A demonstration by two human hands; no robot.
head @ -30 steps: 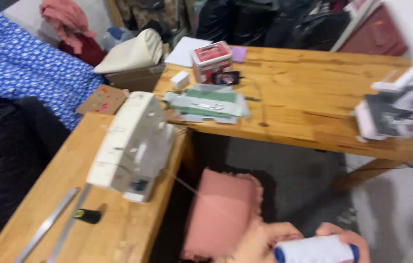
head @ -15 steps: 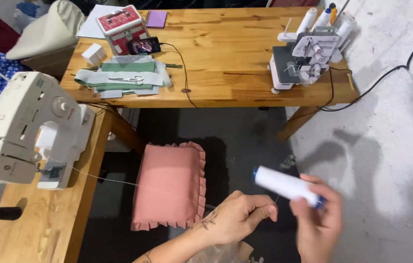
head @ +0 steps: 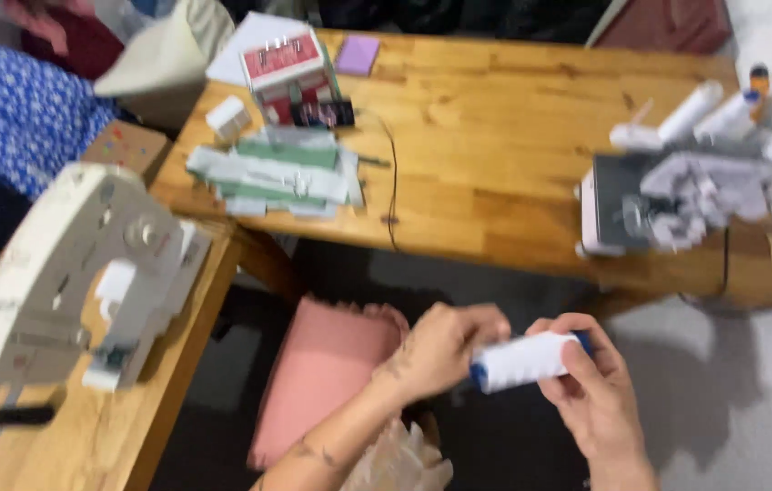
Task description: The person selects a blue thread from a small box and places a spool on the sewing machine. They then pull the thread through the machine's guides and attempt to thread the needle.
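Observation:
My right hand (head: 593,391) grips a white thread spool (head: 524,360) with blue ends, held level low in the middle of the view. My left hand (head: 445,345) pinches the spool's left end with closed fingers. Both hands hover over the floor gap in front of a pink ruffled cushion (head: 327,373). A cream sewing machine (head: 72,273) stands on the wooden table (head: 104,436) at the left.
A long wooden table (head: 504,164) runs across the back with a grey overlock machine (head: 686,200) carrying white cones, a stack of green and white fabric (head: 277,173), a red box (head: 287,68) and a black cable (head: 393,182). Blue patterned cloth (head: 13,109) lies far left.
The view has swung and moved closer. My left hand has come up to the spool's left end, and the spool now lies level between both hands.

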